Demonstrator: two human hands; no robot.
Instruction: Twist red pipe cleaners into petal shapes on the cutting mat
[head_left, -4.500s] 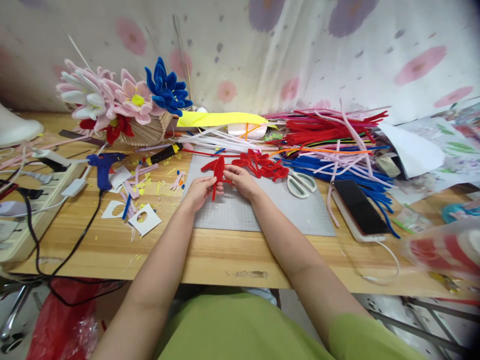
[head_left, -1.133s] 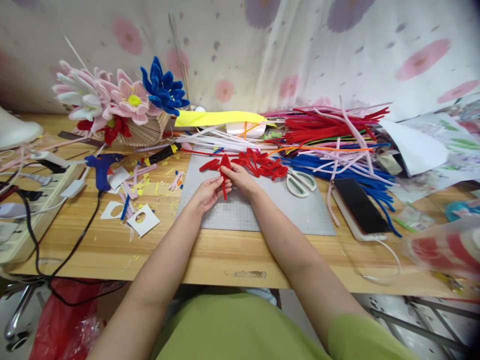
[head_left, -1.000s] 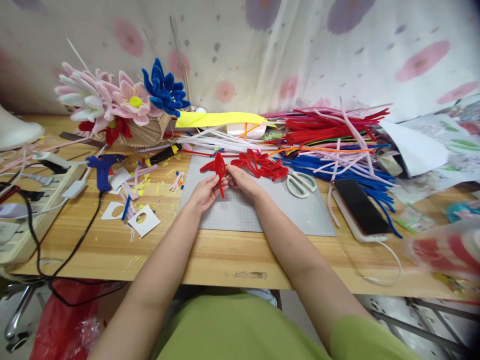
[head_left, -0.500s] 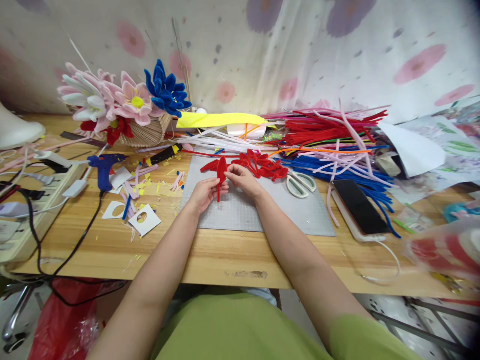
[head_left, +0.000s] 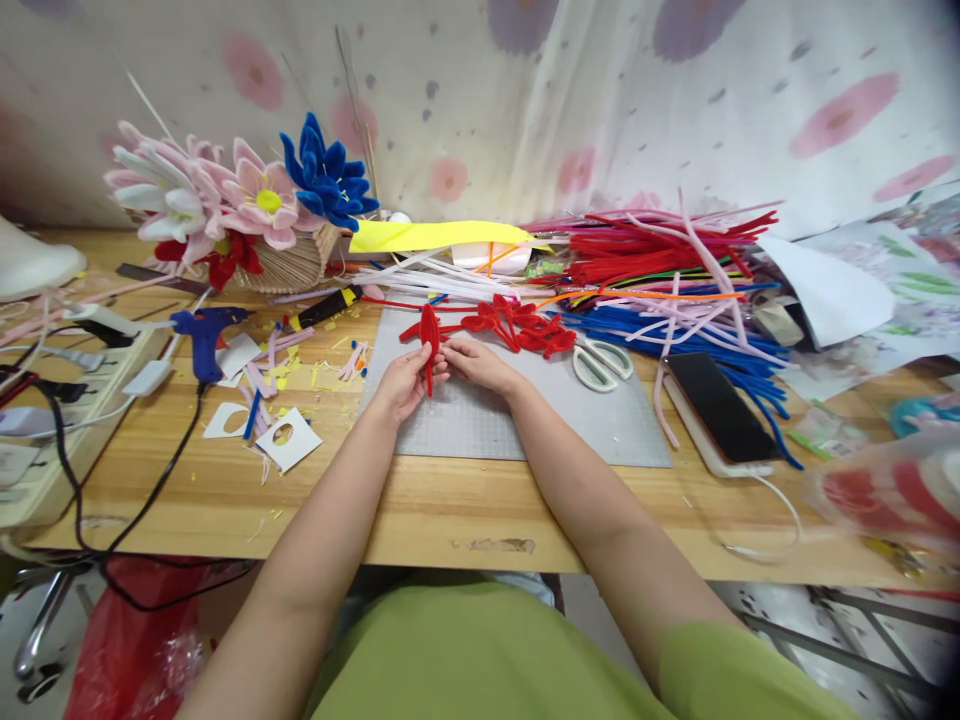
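Note:
My left hand pinches a red pipe-cleaner petal between thumb and fingers. The petal is upright, with its fuzzy stem pointing down past the fingers. Close beside it on the right is my right hand, its fingers drawn together and their tips near the left fingers; what they hold, if anything, is hidden. More red pipe-cleaner petals lie in a loose pile just behind my hands. Both hands are over a grey cutting mat. Scissors with pale handles rest on the mat to the right.
Bundles of red and blue pipe cleaners lie at the back right, with a phone in front. At left are a blue glue gun, cut card pieces, a power strip and fuzzy flowers.
My left hand has shifted slightly left with the red petal, which has turned more edge-on. The right fingertips have dropped from the petal's side to lower beside the left fingers.

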